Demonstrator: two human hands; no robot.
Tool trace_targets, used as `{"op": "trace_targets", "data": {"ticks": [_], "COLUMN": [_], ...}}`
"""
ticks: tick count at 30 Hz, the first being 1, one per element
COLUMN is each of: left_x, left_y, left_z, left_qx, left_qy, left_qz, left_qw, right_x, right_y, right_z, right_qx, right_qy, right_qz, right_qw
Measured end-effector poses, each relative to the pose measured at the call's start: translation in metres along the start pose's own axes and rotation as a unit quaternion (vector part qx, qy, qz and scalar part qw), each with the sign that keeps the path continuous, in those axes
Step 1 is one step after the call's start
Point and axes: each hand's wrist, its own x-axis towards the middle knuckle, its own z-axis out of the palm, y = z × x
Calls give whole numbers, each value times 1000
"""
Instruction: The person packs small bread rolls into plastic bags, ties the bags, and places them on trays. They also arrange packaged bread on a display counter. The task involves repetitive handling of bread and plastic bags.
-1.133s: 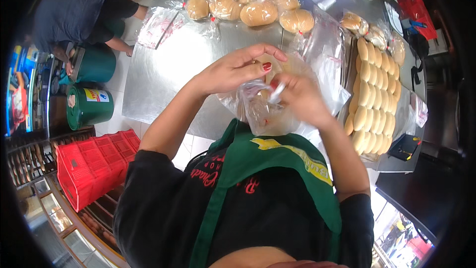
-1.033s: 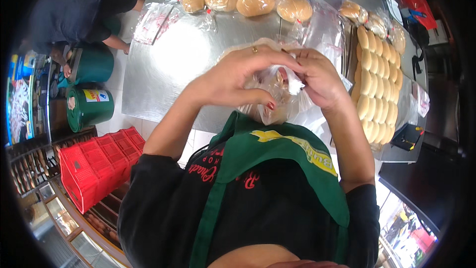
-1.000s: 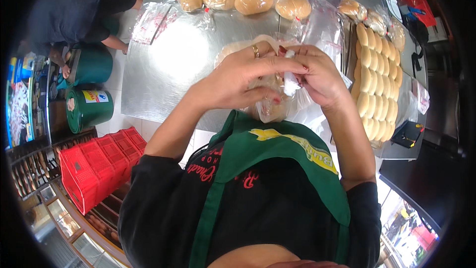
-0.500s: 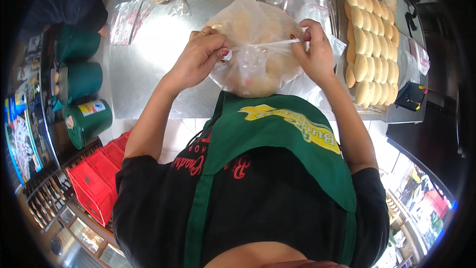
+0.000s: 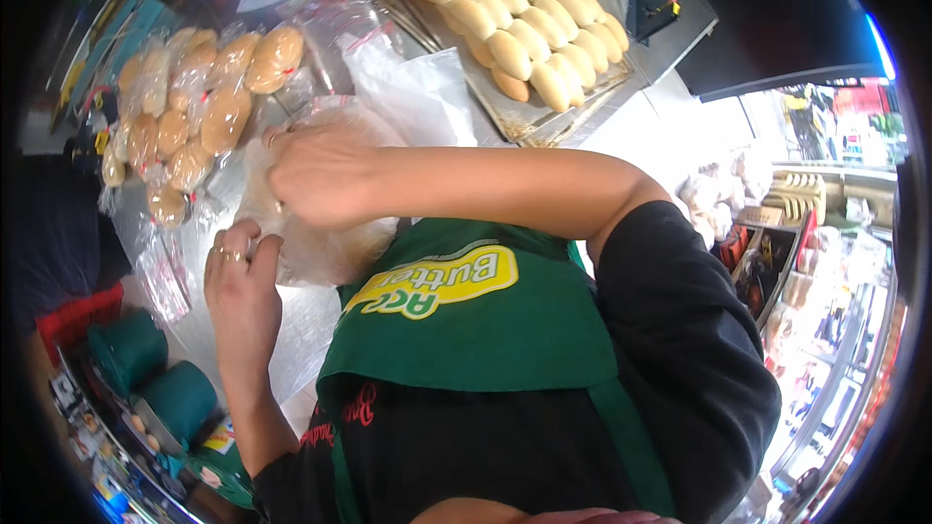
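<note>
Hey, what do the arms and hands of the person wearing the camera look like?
Both arms have short black sleeves, with bare forearms below. The left hand and right hand wear no gloves. A gold-coloured ring circles a left finger. The nails are too unclear to describe.

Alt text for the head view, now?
Right hand over a cloudy plastic bag on a metal table, left hand at the bag's edge. Wrapped buns lie to the left; unwrapped rolls sit on a tray to the right.
</note>
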Motion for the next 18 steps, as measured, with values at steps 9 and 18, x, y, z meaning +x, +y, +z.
{"op": "trace_targets", "data": {"ticks": [9,18], "left_x": [4,1], "left_y": [-17,-36], "left_z": [82,101], "left_qx": [-381,-580], "left_qy": [201,169], "left_qz": [-225,-220], "left_qw": [874,766], "right_x": [-1,-2], "right_y": [-12,-24], "right_z": [36,64], "right_qx": [452,68], "right_qy": [-83,161], "right_qz": [214,33], "right_qw": [862,984]}}
